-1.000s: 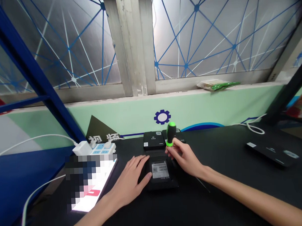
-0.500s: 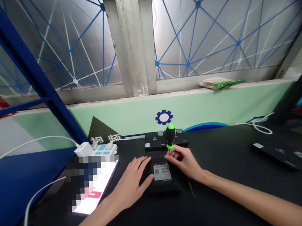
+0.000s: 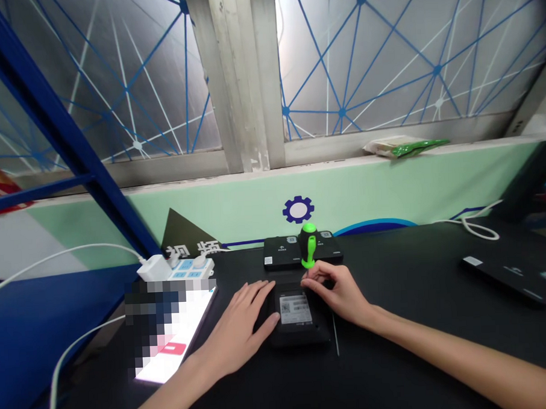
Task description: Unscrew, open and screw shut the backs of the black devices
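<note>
A black boxy device (image 3: 301,336) with a white printed label (image 3: 296,309) lies on the dark table in front of me. My left hand (image 3: 251,317) rests along its left edge, fingers stretched and thumb apart. Over the device's far right corner stands a screwdriver (image 3: 308,245) with a black and green handle, roughly upright. My right hand (image 3: 333,283) pinches it low down, just under the handle. The screwdriver's tip is hidden by my fingers. A thin rod (image 3: 337,337) shows at the device's right side, its far end behind my right hand.
Two black boxes (image 3: 280,253) lie behind the device. A flat black box (image 3: 514,275) is at the right, near a white cable (image 3: 477,229). On the left are a lit tablet-like screen (image 3: 183,335) and a power strip (image 3: 192,269) with plugs.
The screwdriver handle has turned, so a green strip now faces me. The thin rod has swung from slanted to nearly straight. My left hand stays on the device.
</note>
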Available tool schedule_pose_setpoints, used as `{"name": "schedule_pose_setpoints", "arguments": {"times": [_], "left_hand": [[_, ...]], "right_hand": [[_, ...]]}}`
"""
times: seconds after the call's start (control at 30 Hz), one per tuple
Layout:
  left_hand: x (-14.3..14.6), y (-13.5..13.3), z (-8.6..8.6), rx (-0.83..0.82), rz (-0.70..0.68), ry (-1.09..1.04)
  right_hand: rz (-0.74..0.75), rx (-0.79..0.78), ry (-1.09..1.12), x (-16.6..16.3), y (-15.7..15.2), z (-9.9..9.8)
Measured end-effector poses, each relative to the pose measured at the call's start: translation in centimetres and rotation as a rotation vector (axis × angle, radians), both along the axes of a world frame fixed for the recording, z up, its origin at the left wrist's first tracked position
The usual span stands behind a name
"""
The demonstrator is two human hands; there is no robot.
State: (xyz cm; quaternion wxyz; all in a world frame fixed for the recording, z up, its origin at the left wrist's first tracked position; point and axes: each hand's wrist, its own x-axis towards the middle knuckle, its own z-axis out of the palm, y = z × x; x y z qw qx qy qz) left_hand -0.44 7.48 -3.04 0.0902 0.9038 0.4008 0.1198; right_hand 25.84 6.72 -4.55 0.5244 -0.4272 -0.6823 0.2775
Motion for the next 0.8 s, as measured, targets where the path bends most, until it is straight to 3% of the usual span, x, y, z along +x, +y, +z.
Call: {"name": "schedule_pose_setpoints", "arguments": {"times": [0.27,0.47,0.8], "left_hand": [[0.01,-0.06,0.0,-0.003,0.009,0.005],[-0.06,-0.13,0.15,-0.046,0.019,0.023],[0.04,-0.16,0.3,-0.045,0.014,0.012]], "right_hand": [[0.068,0.007,-0.018,0.12,-0.32,0.46],[0.014,0.069,-0.071,-0.01,-0.11,0.34],[0.009,-0.05,0.094,-0.15,0.14,-0.28]]}}
